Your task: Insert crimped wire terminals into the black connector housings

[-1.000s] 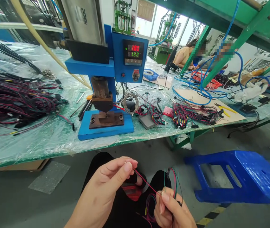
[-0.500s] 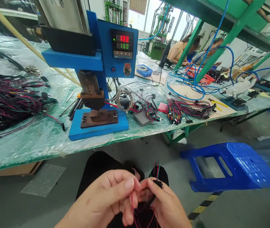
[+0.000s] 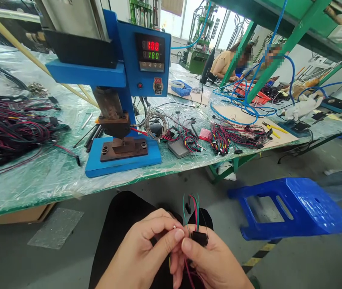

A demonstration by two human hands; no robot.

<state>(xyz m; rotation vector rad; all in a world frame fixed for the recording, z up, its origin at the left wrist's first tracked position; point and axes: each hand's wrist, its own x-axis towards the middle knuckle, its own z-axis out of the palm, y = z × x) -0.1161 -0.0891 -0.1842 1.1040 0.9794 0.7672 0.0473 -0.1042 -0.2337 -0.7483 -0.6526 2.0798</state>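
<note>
My right hand is closed on a wire harness, with its black connector block held between thumb and fingers. Red and green wires rise above the block, and more red wires hang below the hand. My left hand pinches thumb against forefinger, its fingertips close to the right thumb. A tiny pale tip shows at that pinch, apparently a wire's end; the rest of it is hidden by the fingers. Both hands are over my lap.
A blue press stands on the film-covered bench. Wire bundles lie left and right of it, near yellow-handled pliers. A blue stool is at right. Two people sit farther back.
My hands have come closer together, the left moving slightly right. The connector and its upright wires show more clearly above my right hand. The view has shifted a little.
</note>
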